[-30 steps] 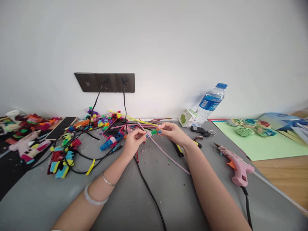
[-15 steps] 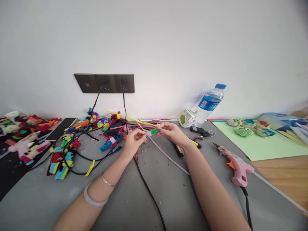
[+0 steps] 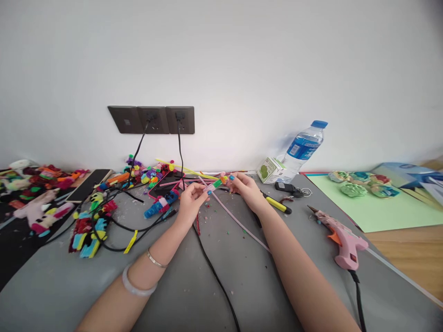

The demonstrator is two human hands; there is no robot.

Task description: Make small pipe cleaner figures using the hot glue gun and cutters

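Note:
Between my hands, above the table, is a small pipe cleaner figure (image 3: 218,184) with a pink end, a green middle and an orange and yellow end. My left hand (image 3: 192,199) is closed, thumb and finger pinching the pink end. At the orange end, the fingertips of my right hand (image 3: 244,188) are pressed together; they hide part of the figure. A long pale pink pipe cleaner (image 3: 234,218) lies slantwise on the table below, running from my fingers to my right forearm. Pliers with yellow and black handles (image 3: 278,203) lie beside my right wrist.
Pipe cleaner figures (image 3: 90,228) and black cables (image 3: 211,265) spread over the left side. A pink glue gun (image 3: 342,240) lies at the right. Behind stand a tilted water bottle (image 3: 302,150) and a small box (image 3: 270,170); a car key (image 3: 290,188) lies before them.
My right hand has shifted slightly up at the orange end, and more of that end shows. The green middle now tilts upward to the right. My left hand keeps its pinch.

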